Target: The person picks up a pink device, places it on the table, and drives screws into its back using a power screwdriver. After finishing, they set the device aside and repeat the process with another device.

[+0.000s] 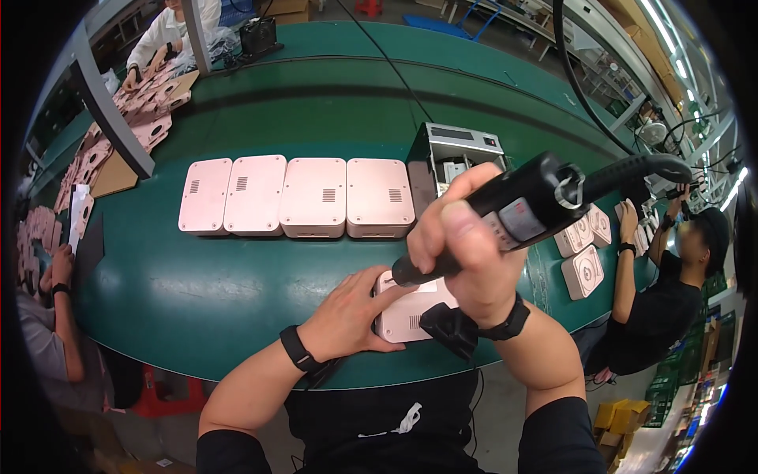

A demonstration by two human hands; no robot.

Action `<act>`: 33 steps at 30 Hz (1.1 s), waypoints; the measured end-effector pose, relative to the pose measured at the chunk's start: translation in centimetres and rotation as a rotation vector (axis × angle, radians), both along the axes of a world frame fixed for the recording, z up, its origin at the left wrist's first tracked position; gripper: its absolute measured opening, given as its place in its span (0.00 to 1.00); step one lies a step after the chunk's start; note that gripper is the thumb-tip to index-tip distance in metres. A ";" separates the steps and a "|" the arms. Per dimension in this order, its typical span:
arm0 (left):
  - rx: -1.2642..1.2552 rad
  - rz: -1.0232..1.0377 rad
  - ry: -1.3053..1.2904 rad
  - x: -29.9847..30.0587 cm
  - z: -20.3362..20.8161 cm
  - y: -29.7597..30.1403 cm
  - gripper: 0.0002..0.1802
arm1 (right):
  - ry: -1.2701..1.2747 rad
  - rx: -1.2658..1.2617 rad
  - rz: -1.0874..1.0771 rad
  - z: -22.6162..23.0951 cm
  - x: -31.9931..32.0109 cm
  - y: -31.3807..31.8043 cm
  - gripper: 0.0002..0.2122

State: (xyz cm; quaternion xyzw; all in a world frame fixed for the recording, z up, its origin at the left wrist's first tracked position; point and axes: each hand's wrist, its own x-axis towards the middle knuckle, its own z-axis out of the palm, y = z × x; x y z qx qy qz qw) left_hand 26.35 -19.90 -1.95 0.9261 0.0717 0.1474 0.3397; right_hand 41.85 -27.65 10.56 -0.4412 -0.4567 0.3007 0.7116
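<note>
My right hand is wrapped round a black electric screwdriver, held at a slant. Its tip points down at the upper left corner of a pale pink plastic housing, which lies flat near the table's front edge. My left hand grips that housing from its left side, thumb low and fingers across the top near the tip. The housing's right part is hidden behind my right hand and a black piece by my wrist. Whether the tip sits in a screw I cannot make out.
Several like pink housings stand in a row on the green table. Beside them is a black and silver boxed machine. More housings lie at right near a co-worker. A thick cable runs from the screwdriver. Pink panels lie far left.
</note>
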 end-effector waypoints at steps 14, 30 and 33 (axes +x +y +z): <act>-0.039 -0.004 -0.021 -0.1 -0.5 -0.2 0.48 | -0.076 0.038 0.042 -1.4 0.0 0.5 0.11; 0.017 0.022 -0.033 0.0 0.5 -0.3 0.49 | 0.018 0.118 -0.089 1.4 1.7 -1.5 0.08; 0.034 0.048 -0.006 0.0 1.0 -0.3 0.48 | -0.113 0.115 -0.227 2.5 4.4 -3.4 0.07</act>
